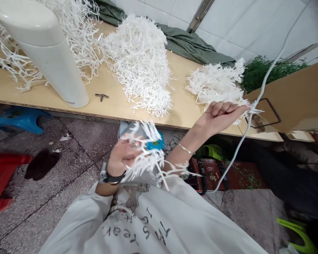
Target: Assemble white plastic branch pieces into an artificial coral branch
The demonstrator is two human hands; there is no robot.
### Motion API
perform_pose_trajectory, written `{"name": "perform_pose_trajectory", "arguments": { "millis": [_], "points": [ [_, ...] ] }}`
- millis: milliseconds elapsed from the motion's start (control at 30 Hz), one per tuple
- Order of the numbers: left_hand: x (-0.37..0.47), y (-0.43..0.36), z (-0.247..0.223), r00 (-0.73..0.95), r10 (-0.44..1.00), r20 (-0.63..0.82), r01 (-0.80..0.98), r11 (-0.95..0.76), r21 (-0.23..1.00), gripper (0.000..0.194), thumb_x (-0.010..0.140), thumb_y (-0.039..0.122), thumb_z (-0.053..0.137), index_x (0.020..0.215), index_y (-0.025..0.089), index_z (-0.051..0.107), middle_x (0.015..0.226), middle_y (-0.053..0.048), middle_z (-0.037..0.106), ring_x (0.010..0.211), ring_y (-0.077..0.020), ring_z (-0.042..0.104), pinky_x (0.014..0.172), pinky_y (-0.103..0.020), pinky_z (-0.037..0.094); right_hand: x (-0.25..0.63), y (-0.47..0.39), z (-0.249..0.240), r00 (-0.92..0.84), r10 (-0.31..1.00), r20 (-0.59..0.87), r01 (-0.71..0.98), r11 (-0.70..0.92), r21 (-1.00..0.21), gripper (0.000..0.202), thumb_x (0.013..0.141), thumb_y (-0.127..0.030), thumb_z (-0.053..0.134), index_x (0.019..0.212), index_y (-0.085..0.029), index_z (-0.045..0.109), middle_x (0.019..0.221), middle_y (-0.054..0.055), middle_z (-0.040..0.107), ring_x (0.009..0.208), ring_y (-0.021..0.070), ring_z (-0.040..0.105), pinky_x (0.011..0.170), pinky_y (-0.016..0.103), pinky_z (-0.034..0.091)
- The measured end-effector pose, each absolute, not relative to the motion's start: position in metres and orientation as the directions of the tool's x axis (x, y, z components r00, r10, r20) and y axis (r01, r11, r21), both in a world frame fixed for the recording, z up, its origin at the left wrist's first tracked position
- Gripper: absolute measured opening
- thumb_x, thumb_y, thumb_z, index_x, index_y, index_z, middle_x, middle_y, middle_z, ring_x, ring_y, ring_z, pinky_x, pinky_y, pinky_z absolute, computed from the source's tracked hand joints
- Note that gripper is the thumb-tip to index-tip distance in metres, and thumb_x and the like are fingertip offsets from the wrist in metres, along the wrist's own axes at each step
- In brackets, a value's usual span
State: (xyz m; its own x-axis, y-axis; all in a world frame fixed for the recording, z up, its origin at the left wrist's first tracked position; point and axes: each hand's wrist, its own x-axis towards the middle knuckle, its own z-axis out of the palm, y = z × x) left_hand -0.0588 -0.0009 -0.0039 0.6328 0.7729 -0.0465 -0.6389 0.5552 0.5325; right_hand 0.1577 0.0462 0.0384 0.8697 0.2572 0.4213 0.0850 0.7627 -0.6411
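My left hand [122, 155], wearing a dark-strapped watch, is closed around a loose bunch of white branching plastic sprigs [145, 162], held in front of the table edge above my lap. Part of that bunch is blurred. Stretched out to the right, my right hand [219, 114] pinches a small white sprig [253, 108] between thumb and fingertips. It is at the front of a smaller white sprig pile [216, 83]. A larger heap of short white sprigs [145, 63] lies at the middle of the table.
A white bottle [53, 60] stands at left before long white branches [79, 38]. Small dark seeds [102, 96] lie beside it. A white cable [263, 84] hangs at right, near a cardboard box [294, 95] and green plastic foliage [270, 72]. Stools [5, 173] stand below.
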Motion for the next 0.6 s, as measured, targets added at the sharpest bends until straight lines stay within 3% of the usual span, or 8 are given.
{"name": "perform_pose_trajectory", "arguments": {
  "millis": [67,100,167,233,333,467,600],
  "points": [
    [-0.072,0.005,0.000,0.500,0.864,0.054,-0.737,0.392,0.550,0.030,0.060,0.036,0.076,0.055,0.018,0.051,0.040,0.010,0.023,0.029,0.0001,0.015,0.025,-0.014,0.007,0.177,0.066,0.030,0.775,0.247,0.581,0.329,0.627,-0.706,0.042,0.092,-0.049,0.034,0.059,-0.023,0.029,0.055,-0.007,0.023,0.045,0.0075,0.025,0.048,0.023,0.028],
    [-0.075,0.008,0.002,0.481,0.872,0.090,-0.741,0.350,0.573,0.029,0.064,0.037,0.074,0.057,0.018,0.053,0.042,0.009,0.025,0.031,-0.0006,0.017,0.026,-0.014,0.010,0.180,0.076,0.025,0.662,0.325,0.675,0.478,0.510,-0.715,0.036,0.091,-0.049,0.037,0.065,-0.023,0.037,0.059,-0.005,0.034,0.052,0.0090,0.036,0.054,0.025,0.035],
    [-0.075,0.014,0.005,0.493,0.863,0.113,-0.699,0.315,0.642,0.029,0.070,0.041,0.070,0.058,0.018,0.056,0.043,0.008,0.027,0.033,-0.0016,0.019,0.028,-0.016,0.015,0.174,0.090,0.013,0.392,0.571,0.721,0.747,0.260,-0.612,0.027,0.087,-0.047,0.047,0.079,-0.021,0.049,0.075,0.003,0.052,0.074,0.0155,0.052,0.070,0.034,0.044],
    [-0.070,0.018,0.006,0.521,0.849,0.085,-0.637,0.320,0.702,0.030,0.074,0.043,0.067,0.061,0.017,0.059,0.043,0.008,0.029,0.033,-0.0017,0.018,0.030,-0.017,0.017,0.158,0.092,0.005,0.249,0.706,0.663,0.866,0.143,-0.479,0.025,0.085,-0.044,0.053,0.093,-0.020,0.054,0.096,0.009,0.058,0.093,0.0219,0.054,0.082,0.043,0.044],
    [-0.062,0.020,0.005,0.452,0.892,0.023,-0.602,0.286,0.746,0.027,0.079,0.041,0.065,0.065,0.017,0.063,0.045,0.007,0.032,0.034,-0.0014,0.020,0.033,-0.017,0.017,0.127,0.073,0.006,0.241,0.683,0.689,0.814,0.244,-0.527,0.025,0.092,-0.039,0.041,0.095,-0.022,0.058,0.101,0.008,0.061,0.097,0.0196,0.056,0.087,0.041,0.043],
    [-0.058,0.022,0.003,0.321,0.947,0.028,-0.598,0.179,0.781,0.028,0.081,0.040,0.063,0.066,0.017,0.065,0.048,0.006,0.033,0.036,-0.0012,0.023,0.035,-0.017,0.016,0.097,0.038,0.017,0.236,0.686,0.688,0.728,0.344,-0.593,0.039,0.093,-0.040,0.040,0.062,-0.021,0.056,0.063,0.000,0.058,0.069,0.0136,0.056,0.082,0.036,0.042],
    [-0.057,0.025,0.001,0.284,0.958,0.043,-0.586,0.138,0.799,0.028,0.083,0.038,0.062,0.067,0.016,0.065,0.049,0.006,0.036,0.037,-0.0009,0.024,0.035,-0.017,0.017,0.090,0.029,0.020,0.306,0.682,0.664,0.671,0.341,-0.659,0.038,0.091,-0.041,0.045,0.060,-0.021,0.055,0.057,-0.001,0.052,0.061,0.0126,0.050,0.074,0.034,0.041]
  ]
}}
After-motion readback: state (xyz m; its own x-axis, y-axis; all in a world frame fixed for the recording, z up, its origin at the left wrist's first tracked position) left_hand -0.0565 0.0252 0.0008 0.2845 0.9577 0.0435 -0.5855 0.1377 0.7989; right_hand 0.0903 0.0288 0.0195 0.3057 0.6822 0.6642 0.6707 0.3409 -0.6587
